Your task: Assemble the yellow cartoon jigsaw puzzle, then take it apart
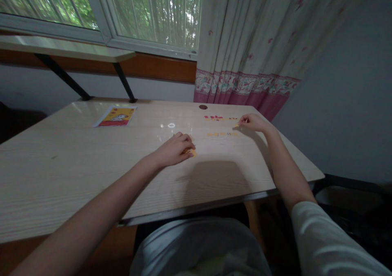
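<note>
My left hand (177,148) lies on the wooden table (92,165) near its middle, fingers curled over a small yellow piece (192,152) that peeks out at the fingertips. My right hand (252,122) reaches to the far right of the table and pinches a tiny yellow piece (236,125). Just left of it runs a row of small red and yellow pieces (218,118). A second row of yellow pieces (222,134) lies a little nearer to me, between the two hands.
A yellow and red printed card (116,116) lies at the far left of the table. A round cable hole (203,107) sits at the back edge. Behind are a shelf on black brackets (64,49), a window and a flowered curtain (254,43).
</note>
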Tool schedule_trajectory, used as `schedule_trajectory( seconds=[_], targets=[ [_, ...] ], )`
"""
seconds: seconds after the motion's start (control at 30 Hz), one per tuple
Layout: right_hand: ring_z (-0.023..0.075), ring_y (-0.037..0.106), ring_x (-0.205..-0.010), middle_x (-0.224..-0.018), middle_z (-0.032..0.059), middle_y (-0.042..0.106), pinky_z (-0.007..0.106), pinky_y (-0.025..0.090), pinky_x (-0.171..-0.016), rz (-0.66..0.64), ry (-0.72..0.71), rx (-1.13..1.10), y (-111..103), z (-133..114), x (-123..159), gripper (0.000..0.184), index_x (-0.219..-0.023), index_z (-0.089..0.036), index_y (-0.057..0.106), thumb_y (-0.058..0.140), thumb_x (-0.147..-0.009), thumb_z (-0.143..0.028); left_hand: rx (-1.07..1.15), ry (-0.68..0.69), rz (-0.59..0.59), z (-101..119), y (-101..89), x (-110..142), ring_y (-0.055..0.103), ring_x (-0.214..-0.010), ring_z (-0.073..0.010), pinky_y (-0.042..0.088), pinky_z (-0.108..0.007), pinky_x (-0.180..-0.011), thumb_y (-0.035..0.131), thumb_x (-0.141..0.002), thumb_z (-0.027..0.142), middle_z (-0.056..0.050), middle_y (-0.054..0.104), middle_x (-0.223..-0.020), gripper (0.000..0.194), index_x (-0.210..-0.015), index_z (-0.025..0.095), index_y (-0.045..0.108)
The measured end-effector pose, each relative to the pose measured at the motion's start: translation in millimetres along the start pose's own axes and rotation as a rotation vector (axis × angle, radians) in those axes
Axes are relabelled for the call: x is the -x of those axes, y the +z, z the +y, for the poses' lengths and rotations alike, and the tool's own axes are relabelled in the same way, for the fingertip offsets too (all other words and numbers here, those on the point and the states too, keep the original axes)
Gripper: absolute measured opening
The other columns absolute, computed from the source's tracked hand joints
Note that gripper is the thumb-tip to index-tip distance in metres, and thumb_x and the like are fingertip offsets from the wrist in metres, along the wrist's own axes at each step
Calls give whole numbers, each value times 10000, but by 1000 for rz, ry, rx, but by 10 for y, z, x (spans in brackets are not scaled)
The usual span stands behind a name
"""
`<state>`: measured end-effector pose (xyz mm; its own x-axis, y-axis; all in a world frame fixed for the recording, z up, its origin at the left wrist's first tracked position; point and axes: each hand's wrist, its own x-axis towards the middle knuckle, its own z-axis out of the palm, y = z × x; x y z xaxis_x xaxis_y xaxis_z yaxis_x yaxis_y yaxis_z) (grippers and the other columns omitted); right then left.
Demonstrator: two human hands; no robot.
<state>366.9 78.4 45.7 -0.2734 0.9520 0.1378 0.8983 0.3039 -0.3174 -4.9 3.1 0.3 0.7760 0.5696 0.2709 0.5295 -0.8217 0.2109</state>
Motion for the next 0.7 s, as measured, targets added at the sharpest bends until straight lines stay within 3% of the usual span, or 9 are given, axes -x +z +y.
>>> schedule_trajectory(
  seconds=[0.13,0.27,0.5,0.7],
  targets=[
    [114,504,-585,-651,38,625,229,375,-558,-218,151,-9,21,378,41,229,-724,-126,673,585,-705,-336,-14,-12,-7,-4,1,2,469,-971,-240,391,-375,-875,542,-847,337,-109,564,-1030,283,-1040,164,656],
    [111,500,-573,-642,30,625,232,389,-564,-389,212,-71,117,540,15,245,-721,-124,680,607,-649,-346,-16,-17,-10,4,-14,-7,474,-961,-238,396,-373,-865,543,-847,348,-106,571,-1011,269,-1001,167,669],
    [116,513,-604,-682,34,646,231,398,-588,-468,217,-115,103,540,-8,279,-733,-129,685,632,-608,-373,-29,-28,-7,17,-22,-2,473,-966,-240,398,-374,-867,537,-848,362,-107,571,-1025,284,-1006,164,667],
    [125,526,-616,-669,24,636,230,394,-594,-456,233,-35,90,495,5,304,-727,-143,693,646,-592,-411,-29,-19,-10,-11,-16,-4,482,-936,-233,390,-374,-856,534,-840,310,-106,577,-1000,241,-984,171,668]
  ],
)
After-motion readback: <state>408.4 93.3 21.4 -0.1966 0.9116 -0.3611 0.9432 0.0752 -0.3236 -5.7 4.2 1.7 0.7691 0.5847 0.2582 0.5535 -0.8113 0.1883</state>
